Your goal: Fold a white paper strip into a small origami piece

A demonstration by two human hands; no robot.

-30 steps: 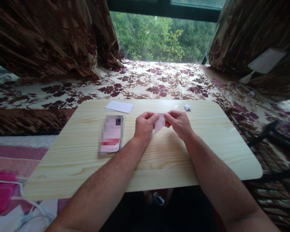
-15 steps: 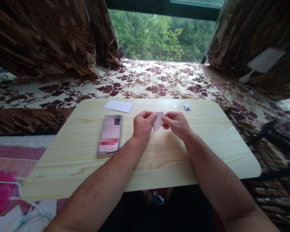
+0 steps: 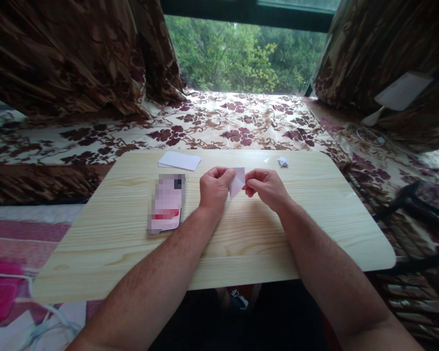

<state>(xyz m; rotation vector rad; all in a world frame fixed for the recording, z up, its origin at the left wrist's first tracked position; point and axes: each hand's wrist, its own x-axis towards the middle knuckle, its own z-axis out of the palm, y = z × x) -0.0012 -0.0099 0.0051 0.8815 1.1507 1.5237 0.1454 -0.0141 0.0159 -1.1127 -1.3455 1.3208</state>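
Over the middle of the table, my left hand [image 3: 215, 184] pinches a small folded piece of white paper [image 3: 237, 183] between thumb and fingers. A slanting fold line crosses the paper, and its lower end tapers to a point. At the paper's right edge my right hand [image 3: 264, 184] is closed, thumb against forefinger, gripping that edge. Some of the paper is hidden behind the left thumb. Beyond the right hand sits a small folded white paper shape [image 3: 283, 162].
A stack of white paper sheets [image 3: 179, 161] lies at the back left of the pale wooden table [image 3: 241, 253]. In front of it is a phone [image 3: 166, 204], partly blurred. A white lamp [image 3: 402, 91] stands on the floral-covered ledge [image 3: 237, 119] at right.
Both hands have shifted slightly left with the paper. The paper has turned a little, and its fold line now shows more clearly. The other things on the table have stayed put.
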